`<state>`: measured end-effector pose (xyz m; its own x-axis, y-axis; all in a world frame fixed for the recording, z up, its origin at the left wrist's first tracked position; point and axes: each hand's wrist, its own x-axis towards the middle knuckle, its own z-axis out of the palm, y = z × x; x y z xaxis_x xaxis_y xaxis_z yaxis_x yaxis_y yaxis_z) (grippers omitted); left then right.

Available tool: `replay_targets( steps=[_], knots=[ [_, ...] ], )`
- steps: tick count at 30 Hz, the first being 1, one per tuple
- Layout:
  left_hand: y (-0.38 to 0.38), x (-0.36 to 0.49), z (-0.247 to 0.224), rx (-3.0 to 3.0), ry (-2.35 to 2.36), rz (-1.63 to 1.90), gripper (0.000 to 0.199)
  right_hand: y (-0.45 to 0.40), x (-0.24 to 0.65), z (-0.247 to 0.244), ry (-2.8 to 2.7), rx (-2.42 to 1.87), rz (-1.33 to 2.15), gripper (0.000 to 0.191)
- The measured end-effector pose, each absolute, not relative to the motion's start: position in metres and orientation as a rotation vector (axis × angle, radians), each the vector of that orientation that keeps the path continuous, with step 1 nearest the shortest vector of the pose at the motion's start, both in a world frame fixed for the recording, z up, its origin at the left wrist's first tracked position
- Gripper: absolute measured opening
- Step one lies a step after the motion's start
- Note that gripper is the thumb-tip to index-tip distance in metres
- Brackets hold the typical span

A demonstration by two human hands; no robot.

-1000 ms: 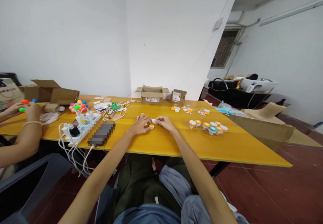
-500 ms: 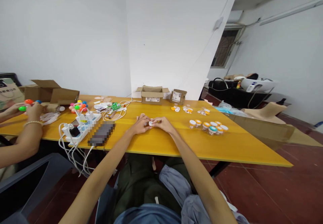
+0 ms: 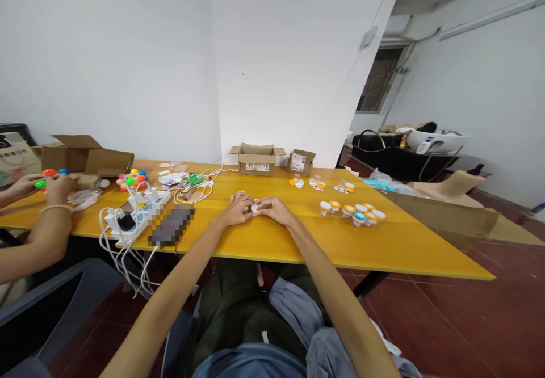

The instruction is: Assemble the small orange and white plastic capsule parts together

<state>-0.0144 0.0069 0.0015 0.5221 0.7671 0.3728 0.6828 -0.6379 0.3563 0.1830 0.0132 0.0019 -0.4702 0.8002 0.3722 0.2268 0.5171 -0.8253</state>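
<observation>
My left hand (image 3: pixel 237 210) and my right hand (image 3: pixel 276 210) meet over the middle of the yellow table. Between their fingertips is a small white round piece (image 3: pixel 255 208), pinched from both sides. My left fingers are curled and partly hide something small and dark-patterned beneath them. The right thumb and fingers close on the white piece from the other side. To the right stands a group of small clear jars with orange-rimmed white lids (image 3: pixel 325 206), one with a teal lid (image 3: pixel 360 217). Farther back lie several white and orange small parts (image 3: pixel 317 184).
Two cardboard boxes, one open (image 3: pixel 256 159) and one smaller (image 3: pixel 301 163), stand against the wall. At left are a power strip (image 3: pixel 140 214) with white cables, a blurred dark phone-like device (image 3: pixel 171 226) and colourful balls (image 3: pixel 133 179). A co-worker's hands (image 3: pixel 57 188) hold coloured balls.
My hands stay in nearly the same place, with only slight finger movement around the white piece. The co-worker's green ball has shifted slightly.
</observation>
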Motion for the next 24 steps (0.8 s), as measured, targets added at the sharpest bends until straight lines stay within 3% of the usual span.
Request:
replay_targets(
  steps=[24],
  knots=[
    [0.0074, -0.0156, 0.0018, 2.605, 1.238, 0.762, 0.020, 0.0145, 0.1838, -0.0016, -2.033, -0.830, 0.849, 0.010]
  ],
)
